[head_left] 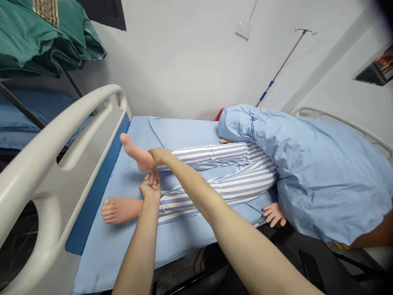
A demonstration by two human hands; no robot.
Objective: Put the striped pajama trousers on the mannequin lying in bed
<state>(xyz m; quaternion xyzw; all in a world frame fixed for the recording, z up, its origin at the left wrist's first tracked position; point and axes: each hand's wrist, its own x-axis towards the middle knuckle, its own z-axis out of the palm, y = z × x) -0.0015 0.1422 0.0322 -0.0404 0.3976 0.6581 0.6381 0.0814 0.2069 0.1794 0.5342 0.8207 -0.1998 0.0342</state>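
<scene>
Head view: gripped the far ankle (pixel 146 163) with the right hand (pixel 160 157), with fingers wrapped around it at the cuff of the striped trousers (pixel 254 174). Held the far foot (pixel 133 149) over the left part of the bed (pixel 184 128), with toes pointing up and toward the footboard (pixel 89 168), seemingly just above the blue sheet (pixel 115 184). Had the left hand (pixel 151 186) open with palm up and fingers slightly curled, just below that ankle; could not tell whether touching it. Saw the near foot (pixel 121 209) lying on the sheet, just left of the left forearm (pixel 138 246), with toes to the left. Saw both trouser legs running right, to a crumpled blue quilt (pixel 322 164). Noticed the lying figure's near hand (pixel 274 214) with fingers spread, showing beside the quilt's near left edge, and fingertips (pixel 225 141) at its far left edge. Observed a drip pole (pixel 271 83) near the far wall (pixel 184 61), a socket (pixel 244 29) farther left, and bunched green cloth (pixel 61 45) at far left.
</scene>
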